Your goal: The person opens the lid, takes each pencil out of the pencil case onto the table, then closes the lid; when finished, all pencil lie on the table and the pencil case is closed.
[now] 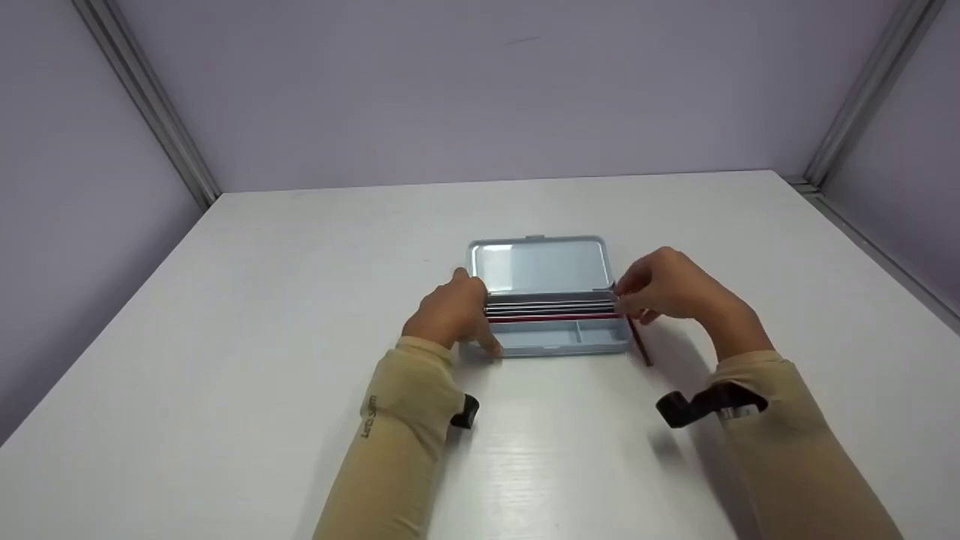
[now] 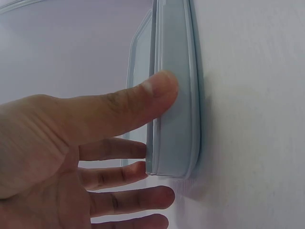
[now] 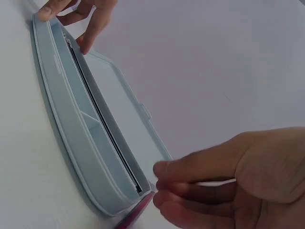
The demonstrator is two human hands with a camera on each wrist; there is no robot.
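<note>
Both hands on the open pencil case [image 1: 551, 337]: your left hand [image 1: 450, 311] w/ straight fingers braces its end, right hand [image 1: 667, 289] pinches a red pencil [image 1: 639, 341], prob. to keep it steady on the bench [image 1: 225, 337].

Bare white table [image 1: 300, 300] lies open all around the blue case [image 1: 551, 341]; its raised lid [image 1: 540, 262] blocks the far side, both hands flank its ends.

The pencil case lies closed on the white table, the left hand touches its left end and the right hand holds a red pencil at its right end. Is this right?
Not quite: the pencil case lies open, its lid folded back, as the head view shows. The left hand and the right hand with the red pencil are as stated.
</note>
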